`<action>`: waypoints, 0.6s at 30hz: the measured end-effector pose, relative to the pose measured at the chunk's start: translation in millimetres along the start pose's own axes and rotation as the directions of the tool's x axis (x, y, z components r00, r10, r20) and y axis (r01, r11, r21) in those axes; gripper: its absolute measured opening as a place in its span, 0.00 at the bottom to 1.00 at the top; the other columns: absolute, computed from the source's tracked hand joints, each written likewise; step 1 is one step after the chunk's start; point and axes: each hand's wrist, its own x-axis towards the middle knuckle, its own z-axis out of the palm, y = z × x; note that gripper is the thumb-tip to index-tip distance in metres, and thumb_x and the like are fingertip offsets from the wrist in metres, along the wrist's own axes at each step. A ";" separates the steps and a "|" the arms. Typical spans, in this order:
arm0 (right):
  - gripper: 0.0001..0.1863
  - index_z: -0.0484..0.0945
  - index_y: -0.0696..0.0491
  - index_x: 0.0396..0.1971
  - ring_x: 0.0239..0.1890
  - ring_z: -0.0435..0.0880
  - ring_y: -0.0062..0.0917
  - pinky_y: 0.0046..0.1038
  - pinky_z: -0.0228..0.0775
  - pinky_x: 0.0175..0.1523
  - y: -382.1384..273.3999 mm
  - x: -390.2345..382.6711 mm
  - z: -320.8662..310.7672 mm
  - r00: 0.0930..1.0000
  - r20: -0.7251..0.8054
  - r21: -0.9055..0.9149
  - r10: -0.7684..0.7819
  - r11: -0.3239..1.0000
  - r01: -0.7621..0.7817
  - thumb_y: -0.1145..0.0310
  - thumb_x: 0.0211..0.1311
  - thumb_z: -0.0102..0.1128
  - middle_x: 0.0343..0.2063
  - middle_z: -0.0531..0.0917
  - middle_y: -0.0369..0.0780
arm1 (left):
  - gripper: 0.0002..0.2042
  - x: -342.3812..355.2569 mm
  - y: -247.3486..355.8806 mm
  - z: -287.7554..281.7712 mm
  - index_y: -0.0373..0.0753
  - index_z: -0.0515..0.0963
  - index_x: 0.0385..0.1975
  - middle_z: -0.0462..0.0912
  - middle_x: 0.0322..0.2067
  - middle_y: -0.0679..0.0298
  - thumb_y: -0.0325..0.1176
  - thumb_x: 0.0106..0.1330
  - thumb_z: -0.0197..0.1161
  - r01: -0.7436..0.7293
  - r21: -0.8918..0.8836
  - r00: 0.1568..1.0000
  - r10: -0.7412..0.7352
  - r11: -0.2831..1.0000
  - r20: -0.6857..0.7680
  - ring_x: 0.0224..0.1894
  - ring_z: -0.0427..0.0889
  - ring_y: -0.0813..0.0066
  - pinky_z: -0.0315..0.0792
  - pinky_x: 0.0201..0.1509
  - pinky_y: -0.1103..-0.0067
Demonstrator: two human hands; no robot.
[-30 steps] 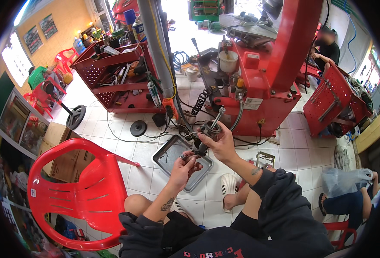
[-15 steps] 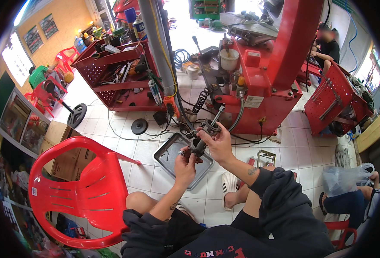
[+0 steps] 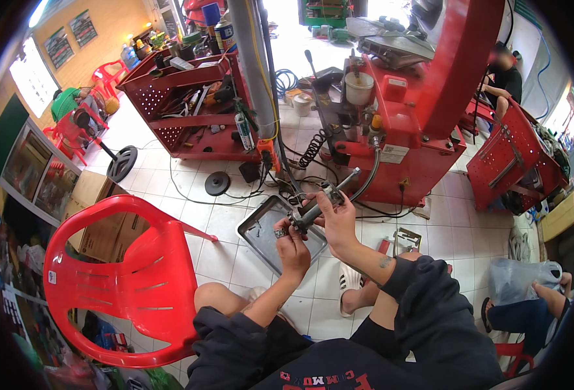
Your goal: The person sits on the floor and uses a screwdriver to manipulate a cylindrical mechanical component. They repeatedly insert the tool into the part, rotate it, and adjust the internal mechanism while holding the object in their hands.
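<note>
Above the floor, both hands hold a dark metal cylinder part (image 3: 312, 214) with a paler rod (image 3: 348, 179) sticking out of its far right end. My left hand (image 3: 293, 252) pinches the near left end of the cylinder, with a ring on one finger. Near the other end, my right hand (image 3: 339, 227) has its fingers and thumb closed round the wider metal housing. The cylinder lies slanted, rising from left to right. Beneath it on the tiles sits a grey tray (image 3: 275, 210) with a few small dark pieces in it.
A red plastic chair (image 3: 124, 286) stands at my left, beside cardboard boxes (image 3: 108, 242). Ahead are a red tool cart (image 3: 196, 122), a grey post (image 3: 250, 71) and a red machine (image 3: 410, 162) with hoses and cables. Another person's legs (image 3: 524, 318) show at the right.
The metal part has turned, so more of its cylinder shows between my hands and its rod leans further right. My hands have shifted slightly right in the picture as the view moved.
</note>
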 end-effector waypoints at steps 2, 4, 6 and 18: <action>0.14 0.72 0.56 0.45 0.43 0.84 0.24 0.28 0.80 0.48 5.0 -2.8 2.6 1.000 -0.002 -0.045 -0.023 0.999 0.023 0.66 0.66 0.62 0.42 0.83 0.41 | 0.09 -0.9 -3.9 2.9 0.38 0.68 0.44 0.74 0.28 0.68 0.34 0.78 0.42 0.001 0.015 0.997 0.001 1.000 -0.081 0.23 0.69 0.82 0.65 0.26 0.83; 0.14 0.72 0.57 0.46 0.44 0.84 0.25 0.29 0.80 0.49 10.6 -1.6 4.5 0.994 0.040 -0.054 -0.103 0.993 0.105 0.67 0.66 0.62 0.43 0.83 0.41 | 0.11 0.3 -7.4 3.2 0.38 0.70 0.41 0.73 0.25 0.69 0.36 0.78 0.42 0.065 -0.061 0.991 -0.072 0.996 -0.114 0.21 0.67 0.84 0.62 0.24 0.84; 0.15 0.71 0.58 0.47 0.44 0.84 0.25 0.30 0.80 0.50 16.1 2.6 3.9 0.964 0.117 -0.018 -0.237 0.970 0.241 0.69 0.65 0.63 0.43 0.83 0.41 | 0.14 7.6 -5.8 3.5 0.37 0.71 0.36 0.70 0.21 0.70 0.39 0.78 0.42 0.196 -0.225 0.973 -0.218 0.955 -0.080 0.19 0.65 0.86 0.60 0.22 0.85; 0.17 0.70 0.60 0.47 0.47 0.83 0.23 0.25 0.74 0.55 1.5 10.2 -1.4 0.953 0.131 0.008 -0.272 0.962 0.273 0.74 0.62 0.65 0.44 0.83 0.42 | 0.15 16.2 5.9 -14.4 0.36 0.70 0.46 0.75 0.30 0.64 0.42 0.78 0.41 0.505 -0.489 0.861 -0.374 0.711 0.345 0.30 0.76 0.74 0.73 0.38 0.76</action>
